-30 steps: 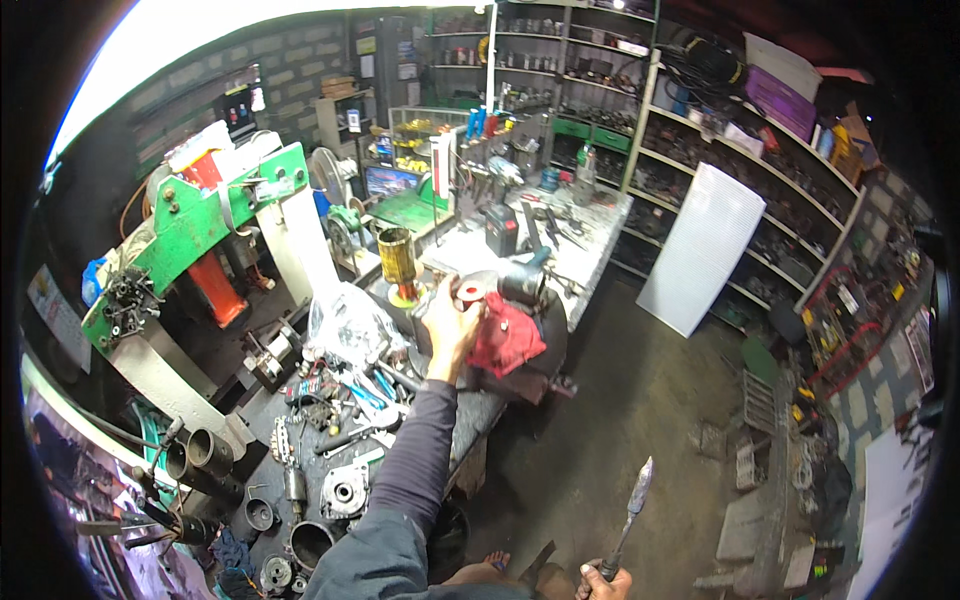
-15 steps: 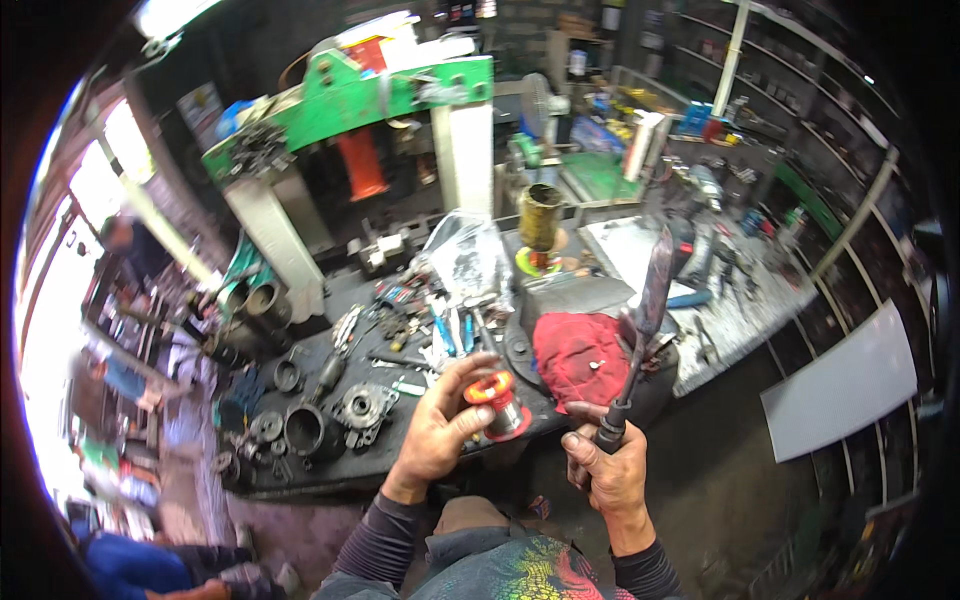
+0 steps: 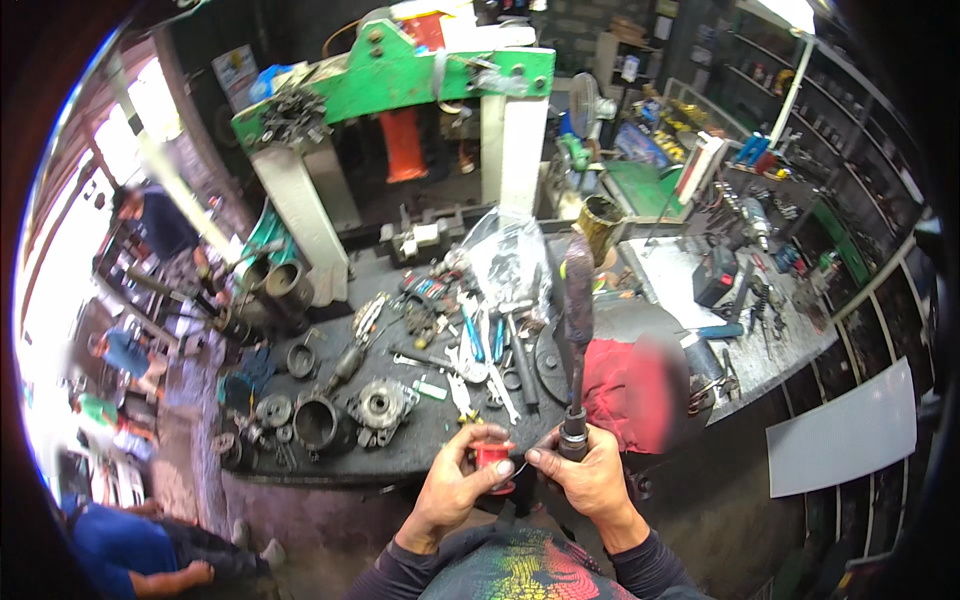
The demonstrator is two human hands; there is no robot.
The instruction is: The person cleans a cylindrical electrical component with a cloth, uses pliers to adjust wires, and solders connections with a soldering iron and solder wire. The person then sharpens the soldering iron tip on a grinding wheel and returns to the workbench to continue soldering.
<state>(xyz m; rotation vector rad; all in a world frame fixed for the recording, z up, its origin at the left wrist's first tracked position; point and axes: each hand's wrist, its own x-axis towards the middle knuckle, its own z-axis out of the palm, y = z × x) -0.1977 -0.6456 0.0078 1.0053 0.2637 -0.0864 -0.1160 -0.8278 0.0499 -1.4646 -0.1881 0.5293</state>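
My left hand (image 3: 452, 492) is closed around a small spool (image 3: 492, 455) with red-orange flanges; silvery wire was visible on its core earlier. Upright in my right hand (image 3: 597, 485) is a long soldering iron (image 3: 577, 300) with a thick, rusty-brown upper part, a thin shaft and a black collar by my fingers. A short strand of wire (image 3: 521, 467) runs from the spool toward my right thumb and fingertip, which press together. Both hands are close together in front of the bench edge. Behind the iron lies a red cloth (image 3: 615, 390).
The dark workbench (image 3: 290, 470) carries a round metal housing (image 3: 383, 408), a hollow cylinder (image 3: 318, 427), a hammer (image 3: 522, 365) and several spanners. Behind it stands a green-beamed press frame (image 3: 400, 75). A metal-topped table (image 3: 770, 365) is at right. People, one in a blue shirt (image 3: 130, 540), are at left.
My hands have come closer together, with the spool tilted and lowered toward the right hand. The soldering iron has swung from leaning right to nearly upright. The view has shifted left.
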